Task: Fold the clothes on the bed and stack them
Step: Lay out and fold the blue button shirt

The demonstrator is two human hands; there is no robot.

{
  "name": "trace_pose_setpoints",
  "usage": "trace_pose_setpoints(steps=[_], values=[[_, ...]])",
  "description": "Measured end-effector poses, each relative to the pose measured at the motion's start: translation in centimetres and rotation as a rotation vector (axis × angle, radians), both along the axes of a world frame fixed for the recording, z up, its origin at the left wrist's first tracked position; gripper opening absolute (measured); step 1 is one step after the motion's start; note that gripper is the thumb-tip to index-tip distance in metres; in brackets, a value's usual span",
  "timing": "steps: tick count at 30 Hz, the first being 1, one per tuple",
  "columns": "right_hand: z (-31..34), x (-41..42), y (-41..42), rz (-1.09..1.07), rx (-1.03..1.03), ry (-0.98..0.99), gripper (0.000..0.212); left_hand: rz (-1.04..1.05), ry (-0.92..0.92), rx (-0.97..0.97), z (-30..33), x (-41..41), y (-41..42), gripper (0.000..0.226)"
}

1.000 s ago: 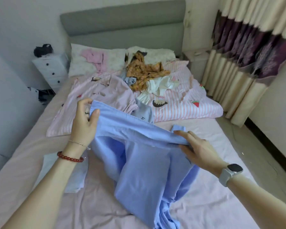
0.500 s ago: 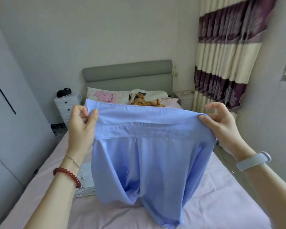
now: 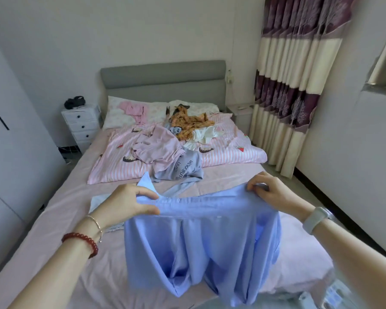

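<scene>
Blue shirt [image 3: 201, 248] hanging, top edge pinched between fingers of left hand [image 3: 126, 202] and right hand [image 3: 271, 192].

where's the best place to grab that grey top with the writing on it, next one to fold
Take the grey printed top by its near lower hem, reaching forward from the foot of the bed. Its far edge is tucked under the pink garment, while the near side lies loose and uncovered on the sheet, so it should probably pull free cleanly.

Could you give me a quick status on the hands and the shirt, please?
Left hand and right hand each grip the blue shirt at its top edge. Shirt hangs unfolded over the bed. Nothing in the way.
</scene>
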State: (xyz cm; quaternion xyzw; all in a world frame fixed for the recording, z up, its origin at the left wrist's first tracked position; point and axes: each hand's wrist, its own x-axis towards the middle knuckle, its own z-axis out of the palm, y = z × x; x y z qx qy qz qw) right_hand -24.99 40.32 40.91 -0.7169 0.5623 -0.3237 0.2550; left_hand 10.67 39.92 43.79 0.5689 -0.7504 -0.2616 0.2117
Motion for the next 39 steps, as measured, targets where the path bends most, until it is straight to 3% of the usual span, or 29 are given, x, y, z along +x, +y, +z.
trace_pose_setpoints(steps=[3, 5, 6, 12, 15, 17, 19, 24, 27, 29, 34, 39], values=[[-1.5, 0.0, 1.0, 0.070, 0.073, 0.160, 0.011, 0.012, -0.067, -0.014, -0.7, 0.5, -0.2, 0.017], [-3.0, 0.5, 1.4, 0.099, 0.117, 0.315, 0.026, 0.090, -0.135, -0.147, -1.1, 0.5, -0.6, 0.001], [-3.8, 0.7, 1.5, 0.090, 0.122, 0.391, 0.030, 0.145, -0.153, -0.219, -1.4, 0.5, -0.8, 0.004], [-5.8, 1.7, 1.1, -0.052, -0.033, 0.525, 0.024, 0.246, -0.087, -0.622, -2.1, 0.8, -1.1, 0.006], [-5.5, 1.7, 0.6, -0.090, -0.138, 0.714, 0.030, 0.310, -0.135, -0.654, -2.5, 1.2, -1.2, 0.006], [-5.0, 1.5, 0.3, -0.117, -0.130, 0.839, 0.033, 0.352, -0.161, -0.506, -3.0, 1.8, -1.4, 0.010], [-4.9, 1.1, 0.3, -0.105, 0.007, 0.894, 0.027, 0.287, -0.103, -0.204, -3.7, 2.1, -1.1, 0.021], [-7.1, 1.2, 3.0, 0.260, 0.692, 0.831, 0.030, -0.224, -0.256, 0.415, -7.9, 0.9, 2.7, 0.015], [-8.2, 1.2, 5.2, 0.304, 0.787, 0.612, 0.003, -0.265, -0.068, 0.542, -9.8, -0.8, 4.8, 0.015], [-7.3, 1.2, 5.3, 0.228, 0.680, 0.309, 0.019, -0.184, 0.217, 0.524, -9.5, -1.8, 4.9, 0.009], [-1.5, 2.7, 3.0, -0.156, 0.174, -0.393, 0.008, 0.047, 0.708, 0.124, -4.5, -4.8, 2.4, 0.016], [5.4, 3.7, 1.0, -0.315, -0.241, -0.664, 0.016, 0.157, 0.941, -0.277, 2.5, -6.8, -0.1, 0.017]])
